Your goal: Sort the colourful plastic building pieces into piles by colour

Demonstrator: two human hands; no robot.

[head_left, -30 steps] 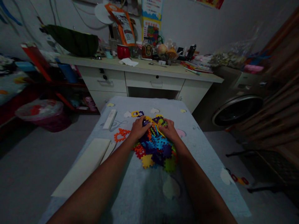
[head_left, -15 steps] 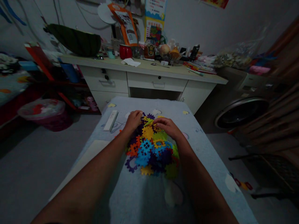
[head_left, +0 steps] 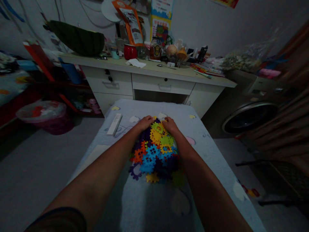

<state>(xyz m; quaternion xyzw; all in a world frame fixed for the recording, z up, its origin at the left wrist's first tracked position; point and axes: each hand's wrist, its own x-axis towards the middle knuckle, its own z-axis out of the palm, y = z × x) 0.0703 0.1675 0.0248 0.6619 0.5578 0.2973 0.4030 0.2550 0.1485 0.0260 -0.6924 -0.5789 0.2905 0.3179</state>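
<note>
A heap of colourful plastic interlocking building pieces [head_left: 153, 151], notched round their edges, lies on the cloth-covered table. Blue, yellow, orange, purple and green ones overlap. At the heap's far left side is my left hand [head_left: 145, 122], its fingers bent over purple and yellow pieces, fingertips partly hidden. My right hand [head_left: 171, 125] curls round the far right side, fingers closed against yellow pieces. Between both hands, a yellow square-toothed piece [head_left: 156, 137] and a lime green piece [head_left: 166, 140] show on top.
A white oblong box [head_left: 114, 124] lies left of the heap on the pale blue tablecloth [head_left: 207, 161]. Beyond stands a white desk [head_left: 149, 72] with a red mug, a jar and other items. A washing machine [head_left: 248, 106] is at right, a pink bin [head_left: 45, 119] at left.
My left hand has moved slightly right along the heap's far side. My right hand has shifted farther back and its fingers have curled in. The upper pieces have slid a little to the right.
</note>
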